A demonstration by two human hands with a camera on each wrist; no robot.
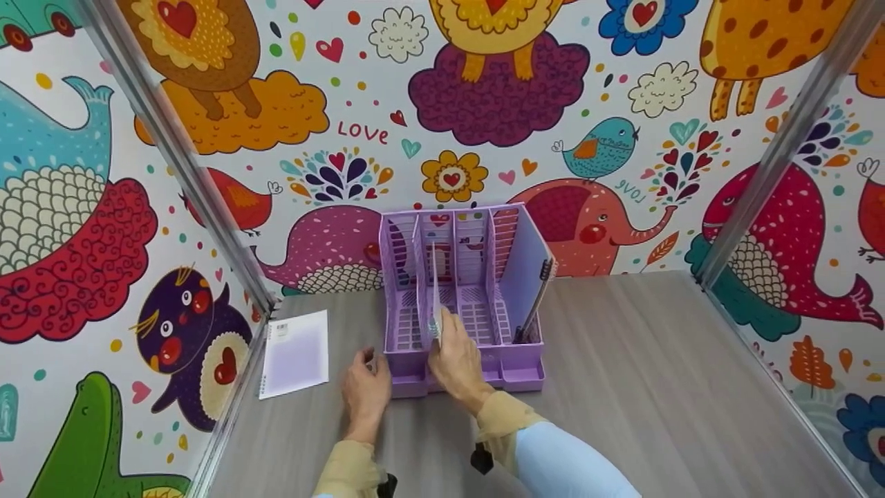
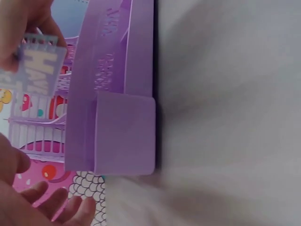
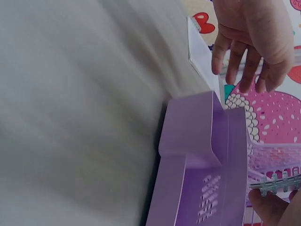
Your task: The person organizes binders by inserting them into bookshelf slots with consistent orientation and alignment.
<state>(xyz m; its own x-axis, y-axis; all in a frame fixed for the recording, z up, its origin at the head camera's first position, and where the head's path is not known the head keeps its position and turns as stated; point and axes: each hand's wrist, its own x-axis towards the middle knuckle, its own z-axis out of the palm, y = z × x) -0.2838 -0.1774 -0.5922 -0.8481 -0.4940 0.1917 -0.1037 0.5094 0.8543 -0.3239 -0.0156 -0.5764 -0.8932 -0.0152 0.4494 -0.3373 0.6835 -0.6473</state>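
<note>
A purple desk file organizer [image 1: 404, 384] stands on the table, with upright dividers and small trays along its front. My right hand [image 1: 456, 356] pinches a thin spiral-bound notebook [image 1: 435, 290] by its ringed edge, upright in a left-of-middle compartment. Pale lettering shows on the notebook's cover [image 2: 40, 70] in the left wrist view; whether it touches the compartment floor is hidden. My left hand [image 1: 366, 387] is beside the organizer's front left corner, holding nothing, its fingers [image 3: 235, 61] loosely extended in the right wrist view.
Left of the organizer, a pale purple spiral notebook [image 1: 297, 356] lies flat on the table [image 1: 622, 373]. Another spiral notebook [image 1: 522, 277] leans upright in the organizer's rightmost compartment. A wall [image 1: 373, 173] printed with cartoon animals rises behind, and metal posts [image 1: 183, 159] frame the side panels.
</note>
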